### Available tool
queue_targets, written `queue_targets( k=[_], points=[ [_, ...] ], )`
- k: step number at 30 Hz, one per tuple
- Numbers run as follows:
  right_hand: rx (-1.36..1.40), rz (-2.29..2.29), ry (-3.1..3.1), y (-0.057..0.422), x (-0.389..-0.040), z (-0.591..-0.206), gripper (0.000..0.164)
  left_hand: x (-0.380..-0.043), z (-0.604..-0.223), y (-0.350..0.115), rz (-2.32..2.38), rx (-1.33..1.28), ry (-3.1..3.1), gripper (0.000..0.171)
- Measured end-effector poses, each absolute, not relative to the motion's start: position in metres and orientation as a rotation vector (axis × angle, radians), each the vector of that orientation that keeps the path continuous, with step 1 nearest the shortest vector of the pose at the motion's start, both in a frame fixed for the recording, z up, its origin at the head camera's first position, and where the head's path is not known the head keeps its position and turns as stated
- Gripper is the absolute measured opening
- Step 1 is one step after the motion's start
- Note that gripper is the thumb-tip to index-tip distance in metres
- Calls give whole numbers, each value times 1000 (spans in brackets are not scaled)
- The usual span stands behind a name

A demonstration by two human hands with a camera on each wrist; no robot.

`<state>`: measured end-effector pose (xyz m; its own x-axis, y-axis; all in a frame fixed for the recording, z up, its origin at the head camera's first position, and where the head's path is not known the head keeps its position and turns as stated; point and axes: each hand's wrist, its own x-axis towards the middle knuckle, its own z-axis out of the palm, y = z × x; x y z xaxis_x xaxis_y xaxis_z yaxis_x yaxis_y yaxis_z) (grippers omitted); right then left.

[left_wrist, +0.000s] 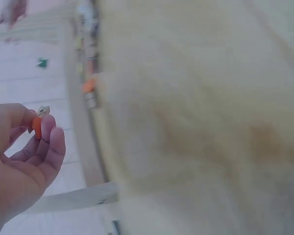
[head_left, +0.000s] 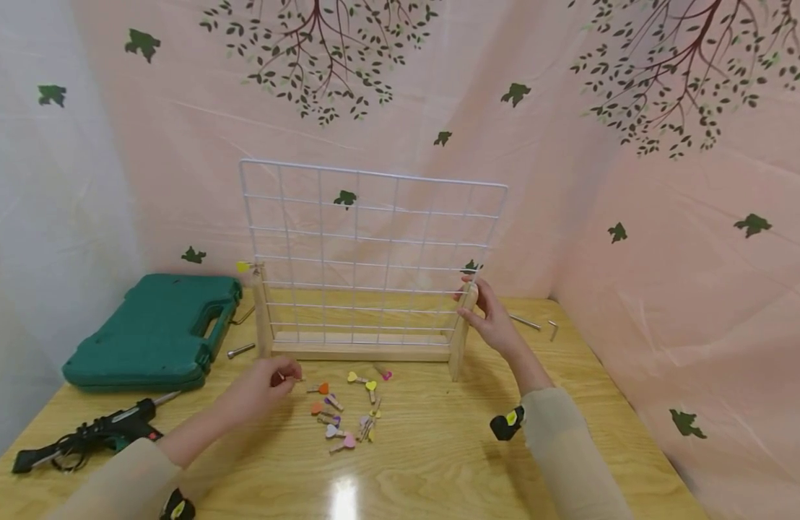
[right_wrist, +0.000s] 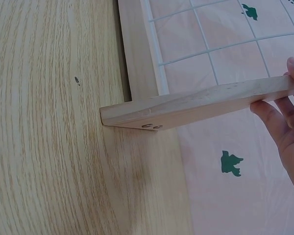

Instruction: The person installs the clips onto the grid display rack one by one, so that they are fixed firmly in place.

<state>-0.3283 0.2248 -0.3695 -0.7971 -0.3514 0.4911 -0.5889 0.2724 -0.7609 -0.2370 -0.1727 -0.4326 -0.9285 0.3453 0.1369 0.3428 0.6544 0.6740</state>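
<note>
My left hand (head_left: 260,390) hovers low over the table, left of a loose group of small wooden clothespins. Between its thumb and fingers it pinches a clothespin with an orange top (left_wrist: 37,127). A white wire grid (head_left: 357,237) stands upright in a wooden stand (head_left: 367,355). Around the upper part of the stand's right post (right_wrist: 201,105), my right hand (head_left: 494,321) has its thumb and fingertips on opposite sides. A yellow-topped clothespin (head_left: 243,266) sits at the top of the left post. Heart-topped clothespins, one of them pink (head_left: 349,439), lie before the stand.
On the left lies a green plastic case (head_left: 140,332), with a black gun-shaped tool (head_left: 107,426) in front of it. A bolt (head_left: 240,351) rests near the left post. Behind my right hand are a metal rod (head_left: 525,322) and a hex key (head_left: 553,331).
</note>
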Motion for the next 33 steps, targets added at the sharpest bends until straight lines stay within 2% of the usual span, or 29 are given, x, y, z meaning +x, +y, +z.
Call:
queue_targets(
  k=[5, 10, 21, 27, 33],
  points=[
    [885, 1542, -2307, 224, -327, -368, 53, -237, -407, -184, 1428, 477, 2737, 14],
    [911, 1580, -2291, 223, -327, -368, 53, -236, -379, -194, 1439, 394, 2852, 26],
    [926, 1576, -2286, 225, -328, -369, 53, -251, -322, -219, 1685, 337, 3154, 25],
    [899, 1585, -2302, 225, -328, -369, 54, -267, -302, -220, 2039, 88, 3087, 34],
    [899, 1599, -2303, 225, -328, -369, 54, -283, -301, -217, 2269, -244, 3042, 34]
  ],
)
